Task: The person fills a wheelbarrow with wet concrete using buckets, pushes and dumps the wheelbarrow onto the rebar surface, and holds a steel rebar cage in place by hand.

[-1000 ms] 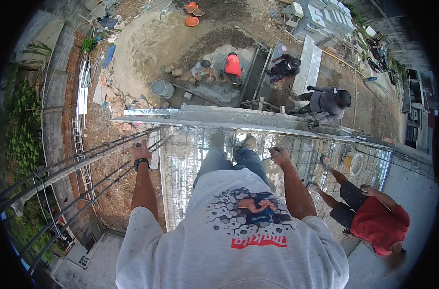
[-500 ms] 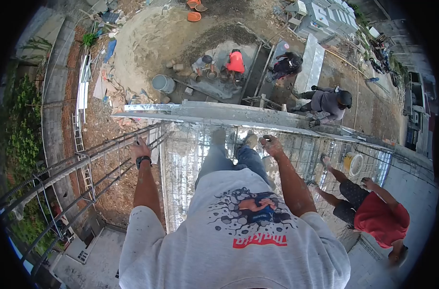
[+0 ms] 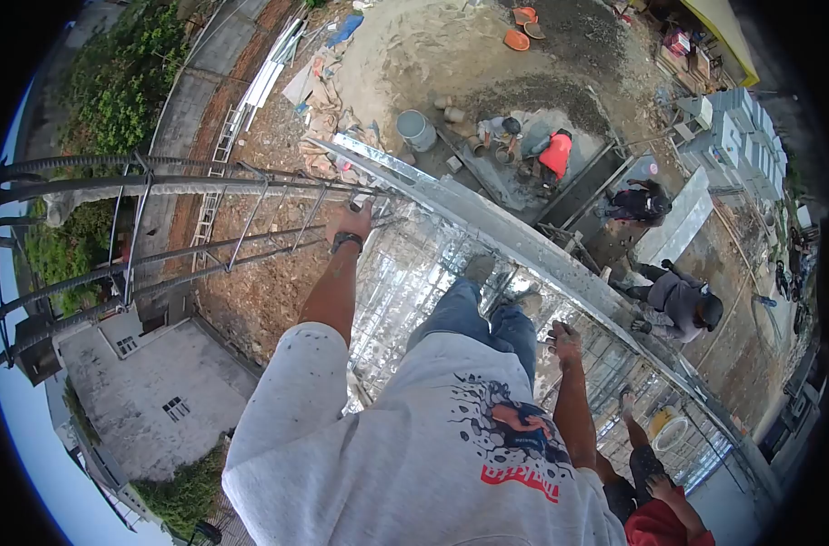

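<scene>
My left hand [image 3: 351, 223], with a dark watch on the wrist, is closed at the near end of a rebar cage [image 3: 251, 187]. Long ribbed bars and thin ties make up the cage, which stretches off to the left; the fingertips are partly hidden. My right hand [image 3: 565, 342] hangs over the steel mesh beside my leg. Its fingers are loosely bent and apart, and I see nothing in them. Beneath my shoes lies the wire mesh [image 3: 405, 259] over a shiny, wet-looking deck.
A concrete-smeared form board [image 3: 523, 241] edges the deck, with a drop beyond. Below, several people work near a grey drum [image 3: 416, 130]. At lower right, a person in red [image 3: 660, 526] is close by, near a pale bucket [image 3: 672, 429]. Ground shows below the cage.
My view has turned left, so the scene appears rotated. My left hand stays at the cage. My right hand remains free beside my leg, and the person in red appears closer to my right arm.
</scene>
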Action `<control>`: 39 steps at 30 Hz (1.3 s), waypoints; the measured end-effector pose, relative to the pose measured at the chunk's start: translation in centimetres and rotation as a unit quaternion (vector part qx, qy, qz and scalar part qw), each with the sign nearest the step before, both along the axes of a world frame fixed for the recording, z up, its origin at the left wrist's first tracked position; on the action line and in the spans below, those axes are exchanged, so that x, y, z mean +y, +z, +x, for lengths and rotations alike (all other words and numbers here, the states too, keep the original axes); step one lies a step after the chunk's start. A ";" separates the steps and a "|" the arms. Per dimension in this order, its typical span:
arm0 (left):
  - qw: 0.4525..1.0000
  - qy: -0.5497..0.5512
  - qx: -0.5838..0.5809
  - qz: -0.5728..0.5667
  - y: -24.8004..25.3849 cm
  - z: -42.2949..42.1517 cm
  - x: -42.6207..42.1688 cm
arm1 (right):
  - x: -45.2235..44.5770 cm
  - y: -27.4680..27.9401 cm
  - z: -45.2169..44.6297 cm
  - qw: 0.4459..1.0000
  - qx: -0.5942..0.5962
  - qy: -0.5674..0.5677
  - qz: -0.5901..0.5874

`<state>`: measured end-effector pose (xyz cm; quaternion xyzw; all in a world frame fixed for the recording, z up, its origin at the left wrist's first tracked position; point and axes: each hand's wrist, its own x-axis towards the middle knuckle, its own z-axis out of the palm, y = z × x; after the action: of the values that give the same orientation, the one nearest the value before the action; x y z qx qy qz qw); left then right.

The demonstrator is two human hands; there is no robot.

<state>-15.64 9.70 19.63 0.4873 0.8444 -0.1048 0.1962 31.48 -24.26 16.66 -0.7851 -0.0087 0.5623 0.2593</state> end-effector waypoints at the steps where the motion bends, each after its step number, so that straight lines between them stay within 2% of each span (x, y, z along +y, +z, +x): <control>1: 0.999 0.009 -0.036 -0.024 0.6 0.3 0.0 | 0.5 -0.5 -0.2 1.000 0.000 0.013 0.010; 4: 0.998 0.009 -0.066 0.019 0.4 -0.2 -0.5 | 3.4 0.3 -0.4 0.996 -0.004 0.074 0.047; 7: 0.984 -0.038 -0.142 0.105 1.7 -0.4 -2.4 | 6.8 1.0 -0.9 0.986 0.008 0.125 0.110; 8: 0.964 -0.069 -0.144 0.214 0.0 -0.7 -3.2 | 7.6 0.8 -0.9 0.979 0.018 0.139 0.145; 9: 0.955 -0.080 -0.139 0.249 0.4 -1.1 -3.9 | 8.5 0.6 -0.7 0.971 0.028 0.154 0.178; 11: 0.935 -0.112 -0.135 0.309 0.9 -0.9 -6.2 | 11.4 1.3 -1.3 0.971 0.019 0.164 0.172; 12: 0.905 -0.108 -0.157 0.381 0.6 -1.1 -8.0 | 12.5 2.0 -1.5 0.973 0.007 0.156 0.168; 13: 0.908 -0.045 -0.227 0.348 4.7 0.1 -10.1 | 12.9 2.6 -1.8 0.959 0.000 0.163 0.231; 14: 0.852 0.044 -0.396 0.341 7.5 0.7 -11.8 | 13.3 3.2 -1.7 0.956 -0.015 0.190 0.223; 15: 0.777 0.155 -0.504 0.343 8.5 0.5 -13.8 | 13.2 4.1 -1.4 0.947 -0.056 0.218 0.228; 16: 0.762 0.207 -0.507 0.346 10.2 -0.2 -15.1 | 12.9 4.1 -0.9 0.935 -0.078 0.256 0.231; 17: 0.764 0.202 -0.475 0.388 10.9 -2.0 -15.8 | 12.3 4.7 -0.7 0.931 -0.094 0.267 0.229; 18: 0.775 0.214 -0.429 0.411 12.3 -3.9 -15.6 | 11.4 1.3 -0.6 0.916 -0.176 0.269 0.238; 19: 0.770 0.217 -0.401 0.447 12.7 -5.8 -14.6 | 10.9 2.0 -0.5 0.932 -0.132 0.239 0.239; 21: 0.811 0.085 -0.312 0.487 15.3 -7.0 -12.5 | 9.1 2.4 -1.3 0.947 -0.072 0.204 0.237; 24: 0.810 0.081 -0.362 0.454 13.9 -10.0 -7.1 | 7.5 3.3 -1.7 0.951 -0.086 0.204 0.218; 27: 0.827 0.148 -0.273 0.468 14.7 -7.8 -6.2 | 6.9 4.6 -2.6 0.948 -0.078 0.167 0.259; 28: 0.837 0.154 -0.240 0.468 14.3 -8.0 -5.8 | 6.9 3.4 -3.0 0.932 -0.109 0.172 0.298; 30: 0.861 0.099 -0.201 0.456 12.9 -10.0 -5.6 | 7.6 -1.5 -3.5 0.920 -0.118 0.168 0.335; 31: 0.871 0.071 -0.180 0.451 12.4 -11.1 -5.4 | 7.6 -0.9 -3.4 0.919 -0.121 0.180 0.330; 32: 0.868 0.011 -0.206 0.452 11.9 -12.2 -5.3 | 7.5 -0.3 -3.4 0.918 -0.124 0.191 0.325; 34: 0.880 -0.007 -0.154 0.449 10.9 -12.9 -5.0 | 7.8 8.2 -2.8 0.924 -0.126 0.239 0.270; 37: 0.886 -0.030 -0.094 0.454 11.6 -12.6 -5.2 | 9.0 11.2 -5.3 0.954 -0.039 -0.011 0.296; 39: 0.884 -0.026 -0.061 0.463 11.8 -11.8 -5.5 | 11.4 7.7 -7.5 0.951 -0.083 -0.016 0.296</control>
<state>-27.39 4.22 31.40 0.5502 0.7701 0.3226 -0.0039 24.02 -12.84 24.32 -0.7169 -0.1839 0.4630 0.4878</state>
